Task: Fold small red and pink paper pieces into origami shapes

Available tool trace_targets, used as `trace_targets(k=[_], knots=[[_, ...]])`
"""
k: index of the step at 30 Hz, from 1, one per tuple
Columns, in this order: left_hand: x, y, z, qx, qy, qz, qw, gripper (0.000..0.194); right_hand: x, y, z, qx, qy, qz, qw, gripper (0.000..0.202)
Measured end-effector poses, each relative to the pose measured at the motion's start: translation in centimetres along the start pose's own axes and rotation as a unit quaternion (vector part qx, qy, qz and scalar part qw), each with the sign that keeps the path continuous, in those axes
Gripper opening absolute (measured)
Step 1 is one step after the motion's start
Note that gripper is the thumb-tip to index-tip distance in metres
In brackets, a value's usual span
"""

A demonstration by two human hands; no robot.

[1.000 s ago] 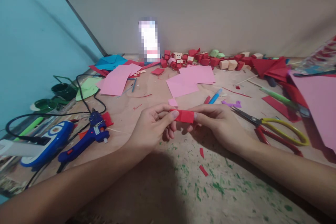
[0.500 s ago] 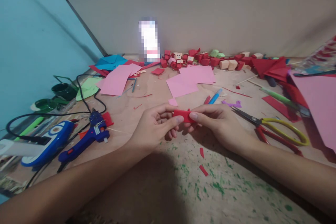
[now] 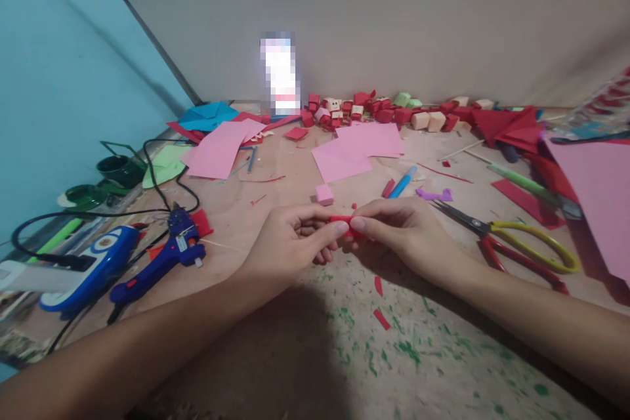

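Between my two hands is a small piece of red paper, partly covered by the fingers. My left hand pinches its left end between thumb and forefinger. At the other end, my right hand grips it the same way, thumb on top. Just beyond the fingertips sits a small pink paper cube, with a tiny red bit to its right. Two red paper scraps lie on the wooden table nearer to me.
Scissors lie right of my right hand, near a blue pen. A blue glue gun with its cord is on the left. Pink paper sheets and several small paper blocks are farther back. A blurred bright screen leans on the wall.
Both hands have dipped slightly and tilted the red paper, so it looks thinner. More of the pink cube now shows behind the fingers.
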State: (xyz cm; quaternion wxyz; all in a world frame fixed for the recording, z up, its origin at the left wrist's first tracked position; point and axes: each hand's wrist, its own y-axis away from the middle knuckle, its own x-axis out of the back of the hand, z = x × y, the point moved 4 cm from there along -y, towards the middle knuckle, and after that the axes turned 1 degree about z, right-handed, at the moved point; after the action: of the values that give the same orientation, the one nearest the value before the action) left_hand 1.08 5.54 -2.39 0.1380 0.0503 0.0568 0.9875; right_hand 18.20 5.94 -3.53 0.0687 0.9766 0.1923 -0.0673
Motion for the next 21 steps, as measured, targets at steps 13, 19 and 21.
trace_targets(k=[13, 19, 21], knots=[[-0.06, 0.44, 0.07, -0.054, -0.055, -0.021, 0.997, 0.02, -0.28, 0.3, -0.52, 0.03, 0.055, -0.008, 0.998, 0.019], [-0.38, 0.29, 0.23, -0.035, -0.022, -0.029, 0.999, 0.019, 0.02, 0.05, -0.29, 0.035, 0.025, 0.0, 0.999, 0.017], [-0.42, 0.29, 0.22, -0.033, -0.024, -0.023, 0.999, 0.015, -0.01, 0.04, -0.39, 0.038, 0.028, 0.005, 0.999, 0.016]])
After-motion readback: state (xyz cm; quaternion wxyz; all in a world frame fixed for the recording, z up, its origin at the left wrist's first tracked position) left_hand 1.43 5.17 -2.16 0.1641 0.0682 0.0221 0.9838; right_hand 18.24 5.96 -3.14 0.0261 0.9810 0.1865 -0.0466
